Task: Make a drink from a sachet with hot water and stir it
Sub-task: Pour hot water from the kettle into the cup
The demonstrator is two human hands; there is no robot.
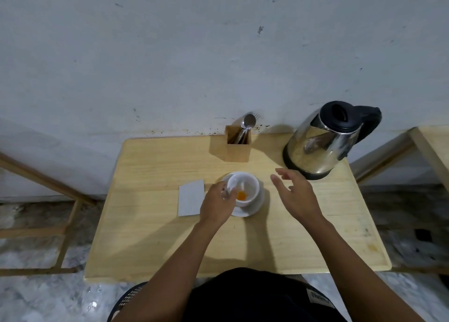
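A white cup (252,188) stands on a white saucer (258,203) mid-table, with orange powder (241,195) at its bottom. My left hand (216,206) is at the cup's left rim, fingers pinched on a small silvery thing that looks like a spoon (227,194) reaching into the cup; its far end is blurred. My right hand (295,192) hovers open, fingers spread, between the cup and the steel kettle (320,141) with a black lid and handle at the back right. A grey-white flat sachet (191,197) lies on the table, left of the cup.
A wooden holder (237,149) with spoons and a fork stands at the back, by the wall. The wooden table (150,236) has a raised edge. A second wooden table (435,146) is at the right, and wooden frames stand at the left.
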